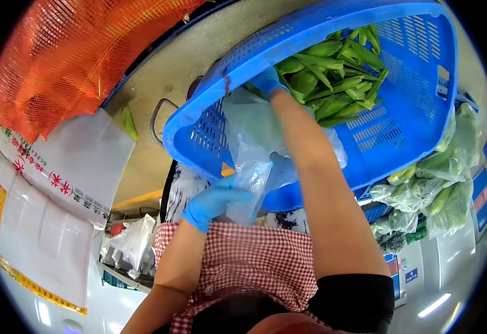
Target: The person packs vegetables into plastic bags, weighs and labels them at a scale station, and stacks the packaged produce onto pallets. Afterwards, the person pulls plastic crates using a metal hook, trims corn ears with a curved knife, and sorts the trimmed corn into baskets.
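My left hand, in a blue glove, pinches the gathered mouth of a clear plastic bag near the basket's front wall. The bag hangs over that wall and spreads inside the blue plastic basket. My right hand, also gloved in blue, reaches down into the basket between the bag and a heap of green corn ears in their husks. Its fingers are hidden, so what it holds cannot be seen.
Orange mesh sack at upper left, beside white printed sheeting. A loose green husk lies on the tan surface. Bagged corn is stacked right of the basket. White plastic bags are at lower left.
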Tool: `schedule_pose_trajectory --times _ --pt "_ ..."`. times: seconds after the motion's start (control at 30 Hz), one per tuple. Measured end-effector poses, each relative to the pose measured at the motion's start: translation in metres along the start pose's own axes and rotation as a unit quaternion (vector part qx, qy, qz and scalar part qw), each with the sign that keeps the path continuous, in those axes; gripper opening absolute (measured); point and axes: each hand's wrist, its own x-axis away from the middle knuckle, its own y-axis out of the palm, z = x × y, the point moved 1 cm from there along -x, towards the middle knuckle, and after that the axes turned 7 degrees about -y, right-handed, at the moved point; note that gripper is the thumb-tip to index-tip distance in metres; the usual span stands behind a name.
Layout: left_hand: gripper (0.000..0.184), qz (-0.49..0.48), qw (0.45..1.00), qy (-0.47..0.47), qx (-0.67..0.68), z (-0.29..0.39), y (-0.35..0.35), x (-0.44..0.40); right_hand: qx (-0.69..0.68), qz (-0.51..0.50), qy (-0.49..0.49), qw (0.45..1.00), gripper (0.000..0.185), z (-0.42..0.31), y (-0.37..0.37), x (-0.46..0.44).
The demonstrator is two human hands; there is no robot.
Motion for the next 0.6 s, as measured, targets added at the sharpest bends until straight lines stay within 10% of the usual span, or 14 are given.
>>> schedule_pose_trajectory --times 0.1,0.17,0.3,0.5,0.6 --pt "0.047 -0.043 0.998 0.028 0.020 -0.001 -0.013 -0.024 -0.075 -0.123 0.211 0.967 0.077 -0.007 -0.073 0.001" --pt "0.045 -0.077 0.993 0.049 0.077 -0.003 -0.014 -0.018 -0.162 -0.024 0.256 0.953 0.076 -0.030 -0.129 0.028" --pt "0.049 -0.091 0.985 0.101 0.102 0.006 -0.004 -0.013 -0.453 0.095 0.234 0.855 0.055 -0.068 -0.261 0.095" --pt "0.040 -0.139 0.979 0.077 0.128 0.000 -0.006 -0.014 -0.464 0.257 0.221 0.819 0.052 -0.113 -0.409 0.191" --pt "0.037 -0.188 0.975 0.063 0.095 0.001 -0.002 -0.014 -0.448 0.110 0.259 0.849 0.067 -0.149 -0.421 0.190"
